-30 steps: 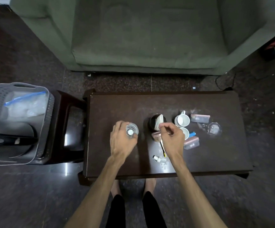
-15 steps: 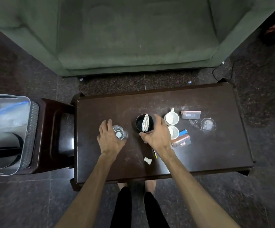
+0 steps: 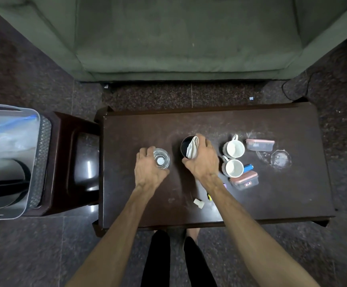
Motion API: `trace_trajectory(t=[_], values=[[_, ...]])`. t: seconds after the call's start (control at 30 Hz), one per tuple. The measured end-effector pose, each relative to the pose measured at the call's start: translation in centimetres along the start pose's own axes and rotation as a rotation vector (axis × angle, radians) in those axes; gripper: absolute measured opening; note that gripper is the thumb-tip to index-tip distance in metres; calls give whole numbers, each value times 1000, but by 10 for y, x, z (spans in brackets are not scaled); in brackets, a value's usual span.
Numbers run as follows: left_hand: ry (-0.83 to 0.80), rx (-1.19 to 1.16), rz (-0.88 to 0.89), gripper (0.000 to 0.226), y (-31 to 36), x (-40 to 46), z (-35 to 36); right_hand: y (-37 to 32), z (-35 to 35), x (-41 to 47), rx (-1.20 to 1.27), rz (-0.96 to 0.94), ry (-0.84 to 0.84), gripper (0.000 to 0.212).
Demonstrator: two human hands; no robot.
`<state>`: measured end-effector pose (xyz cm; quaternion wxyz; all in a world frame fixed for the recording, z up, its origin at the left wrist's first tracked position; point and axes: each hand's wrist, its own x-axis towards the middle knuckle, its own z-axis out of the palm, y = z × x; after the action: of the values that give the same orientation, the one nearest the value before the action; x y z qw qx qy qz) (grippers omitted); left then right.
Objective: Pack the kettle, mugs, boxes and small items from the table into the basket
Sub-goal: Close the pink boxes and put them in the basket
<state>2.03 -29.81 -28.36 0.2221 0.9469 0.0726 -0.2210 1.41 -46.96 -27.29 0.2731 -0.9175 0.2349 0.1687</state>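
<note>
My left hand (image 3: 147, 170) wraps around a clear glass (image 3: 161, 158) with a white piece inside, standing on the dark table (image 3: 282, 199). My right hand (image 3: 202, 160) grips a dark cup (image 3: 186, 145) that holds a folded white cloth (image 3: 192, 149). Two white mugs (image 3: 233, 149) (image 3: 233, 168) stand just right of that hand. Beside them lie two clear boxes with pink lids (image 3: 259, 145) (image 3: 245, 180) and a blue item (image 3: 248, 167). The grey basket (image 3: 42, 154) sits at far left on a stool, with the black kettle (image 3: 4, 179) and a zip bag inside.
A small white cap (image 3: 198, 203) and a yellow-tipped item (image 3: 209, 196) lie near the table's front edge. A clear glass lid (image 3: 280, 158) rests at the right. A green sofa (image 3: 178, 38) fills the far side. A dark stool (image 3: 77, 158) stands between basket and table.
My right hand has let go of the cloth's top and closed around the dark cup. My left hand stays on the glass. The camera has shifted slightly.
</note>
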Motion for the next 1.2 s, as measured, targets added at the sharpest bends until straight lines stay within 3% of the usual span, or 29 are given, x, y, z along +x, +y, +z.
trace_trajectory(t=[0.67,0.9,0.97,1.03,1.13,1.2], values=[[26,-16,112,90,20,70,-4,-23,10,36,69,74,61,95],[70,-7,92,109,21,56,0,-8,10,25,137,109,-24,119],[116,-41,67,111,24,44,2,0,4,15,169,137,8,111],[207,-110,60,99,27,27,5,11,-2,0,209,177,78,88],[357,-222,64,65,37,-4,14,35,-11,-19,235,268,145,46],[338,-283,67,41,46,-21,26,52,-15,-26,251,332,153,26]])
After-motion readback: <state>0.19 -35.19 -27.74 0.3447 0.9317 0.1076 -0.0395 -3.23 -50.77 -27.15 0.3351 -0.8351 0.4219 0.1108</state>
